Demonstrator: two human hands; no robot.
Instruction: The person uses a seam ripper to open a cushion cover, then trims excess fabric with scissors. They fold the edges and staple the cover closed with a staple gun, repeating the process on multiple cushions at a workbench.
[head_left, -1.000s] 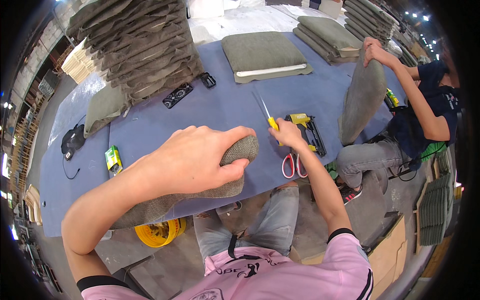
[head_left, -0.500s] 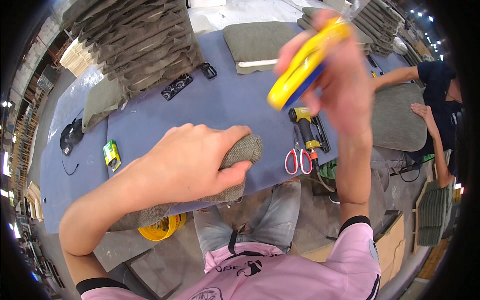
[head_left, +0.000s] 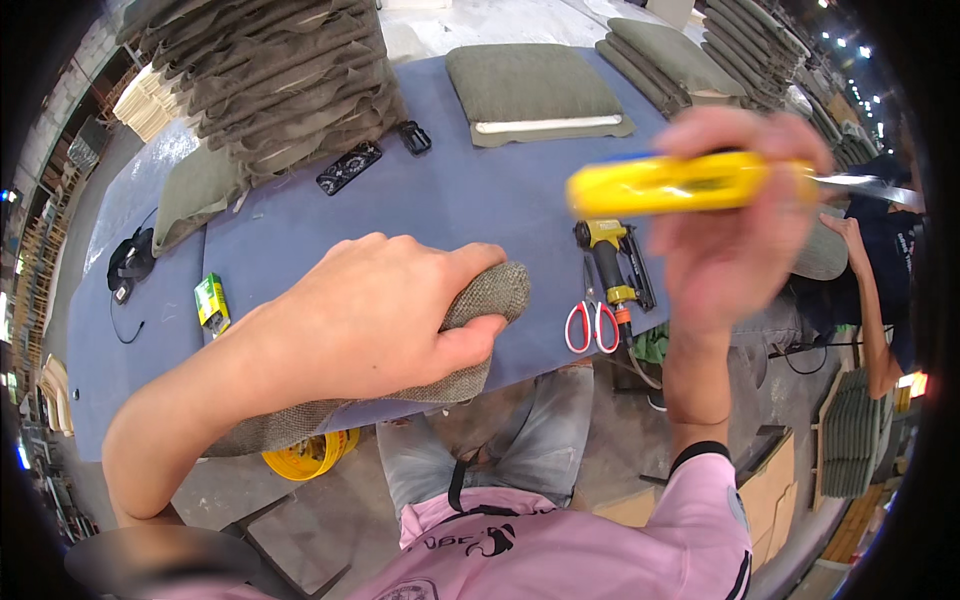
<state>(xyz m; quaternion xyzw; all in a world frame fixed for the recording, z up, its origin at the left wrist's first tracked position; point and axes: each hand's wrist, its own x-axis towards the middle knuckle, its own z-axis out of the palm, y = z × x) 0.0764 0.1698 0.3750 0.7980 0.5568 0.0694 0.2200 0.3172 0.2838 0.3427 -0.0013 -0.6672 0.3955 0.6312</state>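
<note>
While pressed flat under the left hand [head_left: 375, 320], a grey-brown cushion cover [head_left: 470, 330] of coarse woven fabric, lying at the near edge of the blue desk [head_left: 450, 200] and hanging partly past it. Rough, burlap-like weave, rounded stuffed-looking corner poking out beyond the fingertips, flatter and limp toward the wrist. Fingers [head_left: 470, 345] of that hand curled over the cover and clamped on it, thumb tucked along the lower side.

Raised above the desk, close to the camera and blurred: right hand [head_left: 730, 250], fingers wrapped around a yellow utility knife [head_left: 680, 183] held crosswise, a sliver of metal blade sticking out to the right.

On the desk just below that hand: red-handled scissors [head_left: 592, 325] beside a yellow and black staple gun [head_left: 612, 262]. Farther back, an olive cushion [head_left: 535, 88] with a pale strip along its front edge, a tall stack of brown fabric pieces [head_left: 290, 80], a black buckle [head_left: 415, 137] and a flat black patterned thing [head_left: 349, 167]. Toward the left, a small green and yellow box [head_left: 211, 302]. Under the desk edge, a yellow bucket [head_left: 305, 458]. At far right, another person's arm [head_left: 870, 300] in a dark sleeve.
</note>
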